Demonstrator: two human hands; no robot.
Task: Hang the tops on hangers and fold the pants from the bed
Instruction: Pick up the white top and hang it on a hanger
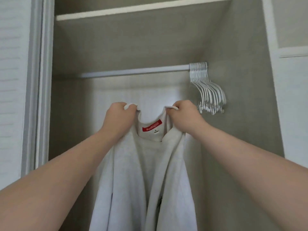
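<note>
I hold a white top (146, 172) up in front of an open closet. A red label shows inside its neckline. My left hand (116, 117) grips the left side of the collar and my right hand (183, 115) grips the right side, so the top hangs down between my forearms. Above it runs a white closet rod (133, 71). A bunch of several empty white hangers (206, 90) hangs at the rod's right end, up and to the right of my right hand. No hanger is in the top.
A white shelf (133, 10) crosses the closet above the rod. A louvred closet door (10, 80) stands at the left and a white panel (293, 97) at the right. The closet's grey walls surround the rod.
</note>
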